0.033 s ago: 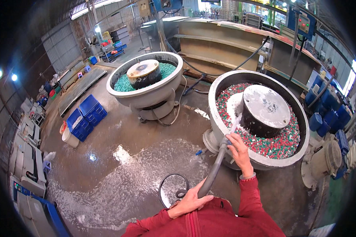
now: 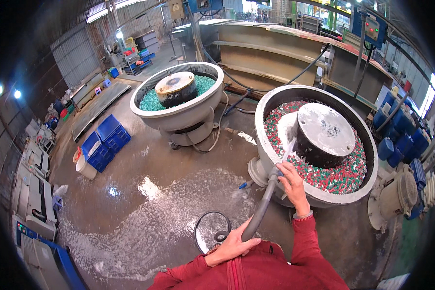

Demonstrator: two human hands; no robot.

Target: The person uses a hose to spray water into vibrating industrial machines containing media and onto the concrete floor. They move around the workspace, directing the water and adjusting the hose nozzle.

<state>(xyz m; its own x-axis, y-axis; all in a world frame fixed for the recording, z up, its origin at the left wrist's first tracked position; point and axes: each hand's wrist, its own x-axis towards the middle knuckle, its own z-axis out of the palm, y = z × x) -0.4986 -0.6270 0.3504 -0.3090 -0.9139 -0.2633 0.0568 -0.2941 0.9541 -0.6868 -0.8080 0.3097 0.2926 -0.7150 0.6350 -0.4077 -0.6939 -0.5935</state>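
Observation:
A thick dark grey hose runs up and away from my body. Its rear end is wrapped by my left hand, closed close to my red jacket. Farther forward, my right hand grips the hose near its nozzle, thumb and fingers around it. From the tip a whitish jet of water shoots into the round vibrating tub at the right. Red, green and white small pieces fill that tub, with white foam beside its capped centre post.
A second round tub with turquoise pieces stands at the far left. Blue crates and a white bucket sit on the floor. Foamy water spreads over the wet floor, near a coiled black hose. Blue drums line the right.

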